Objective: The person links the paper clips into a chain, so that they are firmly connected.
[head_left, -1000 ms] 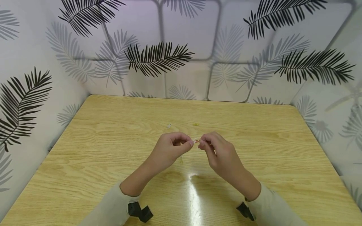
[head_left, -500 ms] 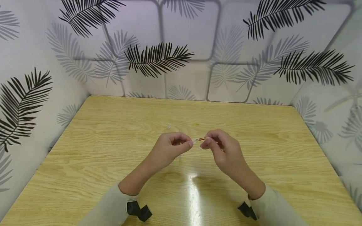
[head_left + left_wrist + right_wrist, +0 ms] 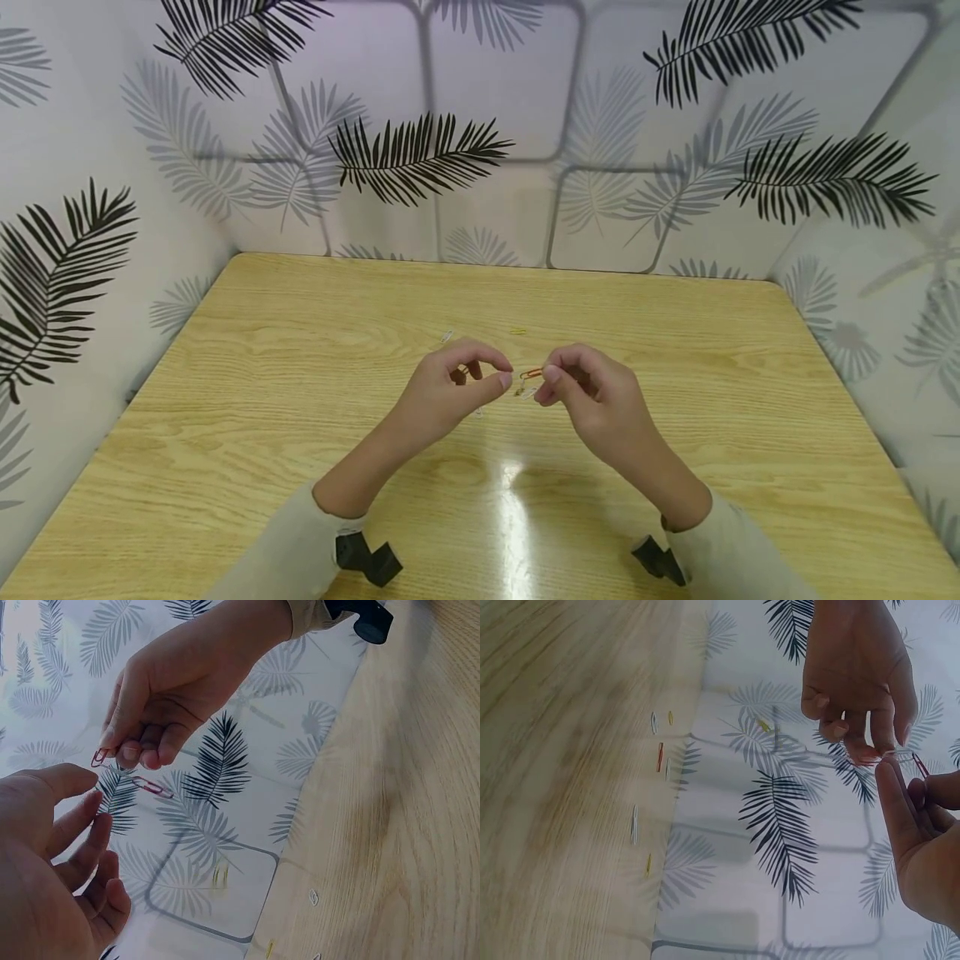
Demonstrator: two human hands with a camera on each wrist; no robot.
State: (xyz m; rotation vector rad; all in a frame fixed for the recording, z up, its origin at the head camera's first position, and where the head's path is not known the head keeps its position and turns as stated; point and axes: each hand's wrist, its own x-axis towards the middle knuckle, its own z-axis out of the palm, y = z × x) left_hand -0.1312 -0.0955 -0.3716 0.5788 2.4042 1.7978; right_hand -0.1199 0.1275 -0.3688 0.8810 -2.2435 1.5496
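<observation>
Between thumb and forefinger my right hand pinches a red paper clip. A white paper clip is joined to it, and a second red paper clip hangs below that. Farther down, a yellow paper clip shows against the patterned backdrop. My left hand is held just left of this chain above the table, thumb and forefinger slightly parted and nothing gripped. In the left wrist view its fingers are loosely bent, with the tips close to the white clip.
Loose paper clips lie on the wooden table: a white clip and a yellow clip beyond the hands, a red clip and several others. A leaf-patterned backdrop rises at the table's back and sides.
My right hand has moved right, drawing the red clip away from the left hand. The left thumb and forefinger have parted, and the chain now dangles from the right hand.
</observation>
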